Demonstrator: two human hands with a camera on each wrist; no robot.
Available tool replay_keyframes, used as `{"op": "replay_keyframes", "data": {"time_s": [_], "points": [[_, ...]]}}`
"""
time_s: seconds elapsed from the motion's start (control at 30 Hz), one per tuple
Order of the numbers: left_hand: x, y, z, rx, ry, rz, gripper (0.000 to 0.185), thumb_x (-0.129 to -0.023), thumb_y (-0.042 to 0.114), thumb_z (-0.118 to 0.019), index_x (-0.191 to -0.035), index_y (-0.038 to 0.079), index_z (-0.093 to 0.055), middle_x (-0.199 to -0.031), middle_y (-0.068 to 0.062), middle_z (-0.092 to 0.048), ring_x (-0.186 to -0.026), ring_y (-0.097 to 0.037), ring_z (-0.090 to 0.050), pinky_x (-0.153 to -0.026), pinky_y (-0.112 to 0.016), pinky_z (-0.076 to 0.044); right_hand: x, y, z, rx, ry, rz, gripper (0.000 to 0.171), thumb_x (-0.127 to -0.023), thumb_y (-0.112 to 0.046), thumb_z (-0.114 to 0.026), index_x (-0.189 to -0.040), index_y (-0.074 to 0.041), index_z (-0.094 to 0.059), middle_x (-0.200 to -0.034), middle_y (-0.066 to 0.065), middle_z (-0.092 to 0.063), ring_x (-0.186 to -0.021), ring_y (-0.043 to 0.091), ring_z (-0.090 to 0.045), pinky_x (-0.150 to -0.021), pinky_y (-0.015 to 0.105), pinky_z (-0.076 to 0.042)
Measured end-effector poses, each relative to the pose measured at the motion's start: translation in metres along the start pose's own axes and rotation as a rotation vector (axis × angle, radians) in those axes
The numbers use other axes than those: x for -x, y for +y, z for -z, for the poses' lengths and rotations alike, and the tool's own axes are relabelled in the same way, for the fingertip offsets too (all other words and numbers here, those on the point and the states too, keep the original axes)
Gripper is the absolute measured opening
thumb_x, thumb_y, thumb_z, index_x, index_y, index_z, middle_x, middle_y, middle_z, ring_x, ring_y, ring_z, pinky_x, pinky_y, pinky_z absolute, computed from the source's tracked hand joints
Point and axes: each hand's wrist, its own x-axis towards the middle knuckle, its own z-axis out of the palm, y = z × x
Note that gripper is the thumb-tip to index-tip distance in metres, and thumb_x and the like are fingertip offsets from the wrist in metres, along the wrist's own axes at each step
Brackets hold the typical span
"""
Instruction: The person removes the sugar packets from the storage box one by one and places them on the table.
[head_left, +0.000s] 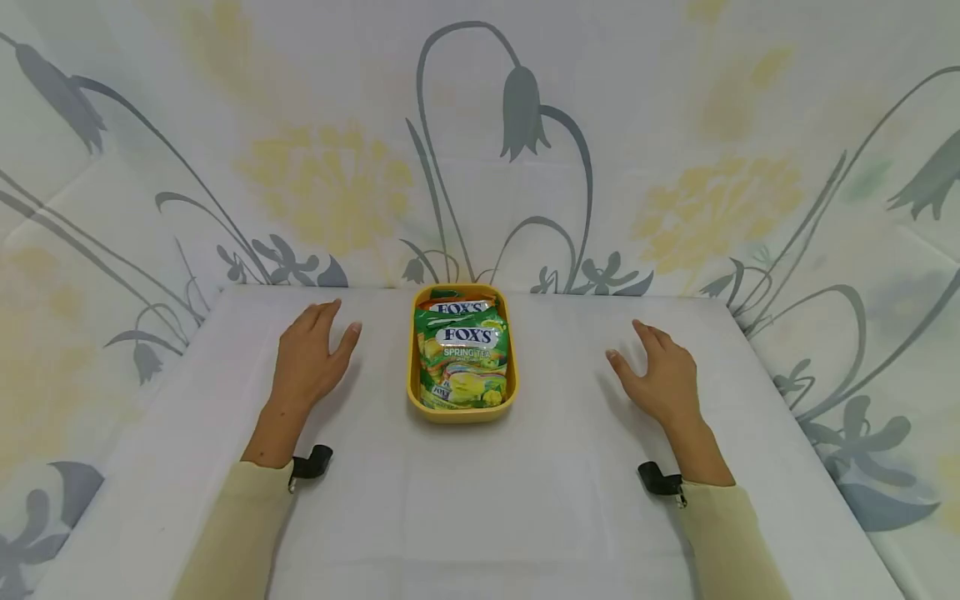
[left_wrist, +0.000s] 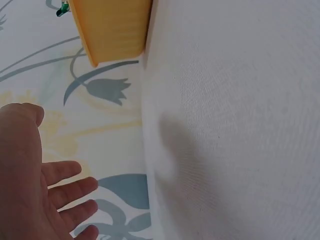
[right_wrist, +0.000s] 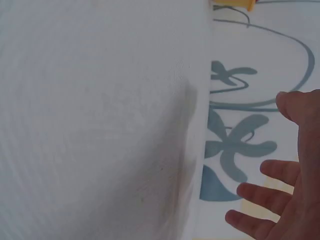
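Observation:
A yellow tray [head_left: 463, 415] stands on the white table in the middle of the head view. Inside it lies a green FOX'S Spring Tea candy bag [head_left: 465, 367], partly covering an orange FOX'S bag [head_left: 480, 295] behind. To the tray's left, my left hand [head_left: 309, 354] is held with fingers extended and thumb apart, holding nothing. My right hand [head_left: 662, 379] is on the other side, fingers likewise loose and nothing in them. Neither hand touches the tray. The left wrist view shows the tray's side wall [left_wrist: 112, 30]; only a yellow corner [right_wrist: 245, 4] appears in the right wrist view.
White cloth covers the table [head_left: 465, 517]. A floral-patterned backdrop [head_left: 337, 192] rises along the back and both sides. Each wrist carries a small black camera, one on the left [head_left: 311, 462] and one on the right [head_left: 660, 479].

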Motion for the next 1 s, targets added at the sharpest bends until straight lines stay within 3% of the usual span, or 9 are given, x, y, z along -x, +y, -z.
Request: {"op": "replay_keyframes", "data": {"time_s": [0.23, 0.63, 0.87, 1.0], "points": [[-0.002, 0.010, -0.004, 0.085, -0.089, 0.085, 0.066, -0.112, 0.048, -0.046, -0.159, 0.002, -0.046, -0.156, -0.025, -0.049, -0.146, -0.047, -0.042, -0.120, -0.064, -0.031, -0.003, -0.015, -0.001, -0.035, 0.002, 0.048, 0.064, -0.100, -0.036, -0.070, -0.149, 0.003, -0.056, -0.145, 0.032, -0.057, -0.127, 0.056, -0.055, -0.104, 0.071, -0.042], [0.000, 0.033, -0.018, 0.270, -0.133, 0.062, 0.059, -0.113, 0.043, -0.048, -0.157, 0.004, -0.049, -0.139, -0.020, -0.061, -0.130, -0.037, -0.057, -0.107, -0.056, -0.050, -0.013, -0.052, -0.009, -0.142, -0.043, 0.093, 0.062, -0.099, -0.034, -0.074, -0.148, 0.001, -0.058, -0.148, 0.022, -0.058, -0.137, 0.044, -0.054, -0.113, 0.062, -0.044], [0.003, 0.038, -0.027, 0.368, -0.163, 0.074, 0.055, -0.114, 0.040, -0.048, -0.157, 0.005, -0.049, -0.139, -0.020, -0.061, -0.130, -0.037, -0.059, -0.108, -0.055, -0.051, -0.019, -0.080, -0.015, -0.154, -0.131, 0.069, 0.063, -0.100, -0.040, -0.073, -0.149, -0.003, -0.058, -0.149, 0.017, -0.059, -0.141, 0.039, -0.052, -0.116, 0.057, -0.042], [0.004, 0.039, -0.033, 0.420, -0.216, 0.106, 0.056, -0.114, 0.040, -0.047, -0.158, 0.004, -0.048, -0.142, -0.021, -0.059, -0.131, -0.038, -0.058, -0.111, -0.055, -0.049, -0.021, -0.093, -0.021, -0.167, -0.163, 0.060, 0.061, -0.101, -0.041, -0.072, -0.149, -0.004, -0.059, -0.147, 0.015, -0.059, -0.141, 0.036, -0.053, -0.117, 0.056, -0.043]]}}
